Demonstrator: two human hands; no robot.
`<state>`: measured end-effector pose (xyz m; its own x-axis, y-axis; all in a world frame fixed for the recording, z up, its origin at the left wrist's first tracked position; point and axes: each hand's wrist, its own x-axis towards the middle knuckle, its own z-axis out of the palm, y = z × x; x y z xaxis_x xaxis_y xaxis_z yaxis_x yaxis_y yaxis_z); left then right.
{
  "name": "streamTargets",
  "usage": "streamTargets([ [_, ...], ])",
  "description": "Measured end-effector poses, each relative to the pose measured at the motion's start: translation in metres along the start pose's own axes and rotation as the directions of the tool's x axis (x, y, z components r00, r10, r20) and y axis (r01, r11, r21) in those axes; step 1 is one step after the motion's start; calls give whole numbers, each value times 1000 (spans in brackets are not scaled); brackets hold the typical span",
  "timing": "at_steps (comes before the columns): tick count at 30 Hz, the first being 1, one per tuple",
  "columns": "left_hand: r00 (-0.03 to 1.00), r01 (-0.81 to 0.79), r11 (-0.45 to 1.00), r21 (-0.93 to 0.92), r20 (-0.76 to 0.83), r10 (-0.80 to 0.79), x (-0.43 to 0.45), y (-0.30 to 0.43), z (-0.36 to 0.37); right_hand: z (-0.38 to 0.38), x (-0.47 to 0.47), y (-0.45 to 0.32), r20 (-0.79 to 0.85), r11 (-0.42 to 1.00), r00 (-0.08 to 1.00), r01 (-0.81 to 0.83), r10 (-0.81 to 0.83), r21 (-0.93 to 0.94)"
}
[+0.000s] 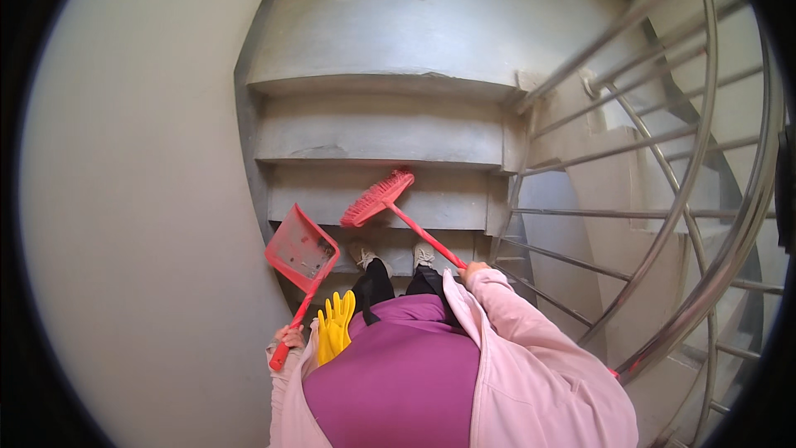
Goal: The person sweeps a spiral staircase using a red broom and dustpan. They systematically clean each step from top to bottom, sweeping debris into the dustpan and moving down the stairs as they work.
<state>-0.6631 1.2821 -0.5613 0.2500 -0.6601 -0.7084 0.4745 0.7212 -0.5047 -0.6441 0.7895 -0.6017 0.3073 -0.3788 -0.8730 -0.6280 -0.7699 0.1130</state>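
My left hand is closed around the handle of a red dustpan, low at the left. Dark bits of debris lie in its pan near the handle end. With my right hand I grip the red handle of a broom. Its pink-red bristle head is tilted over one of the stair steps in front of my feet; I cannot tell whether the bristles touch it. A pair of yellow rubber gloves sticks up at my left side, beside the open pink jacket.
A plain wall borders the stairs on the left. On the right runs a metal railing with curved bars, and more steps lie beyond it. Several steps lead to a wide grey landing ahead. My shoes stand on a step.
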Motion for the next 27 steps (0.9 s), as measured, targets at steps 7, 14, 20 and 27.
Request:
streamTargets([
  [7,996,84,994,67,-49,-81,-12,-27,40,3,9,89,-18,989,991,-135,136,59],
  [14,985,20,997,69,-175,-7,-18,-67,75,28,-34,155,19,937,964,-263,266,231],
  [20,982,190,969,159,-39,-186,-12,-39,67,41,-76,157,7,956,986,-162,166,243],
  [27,974,-116,990,77,-189,129,0,-74,93,1,-34,113,18,914,968,-241,249,327],
])
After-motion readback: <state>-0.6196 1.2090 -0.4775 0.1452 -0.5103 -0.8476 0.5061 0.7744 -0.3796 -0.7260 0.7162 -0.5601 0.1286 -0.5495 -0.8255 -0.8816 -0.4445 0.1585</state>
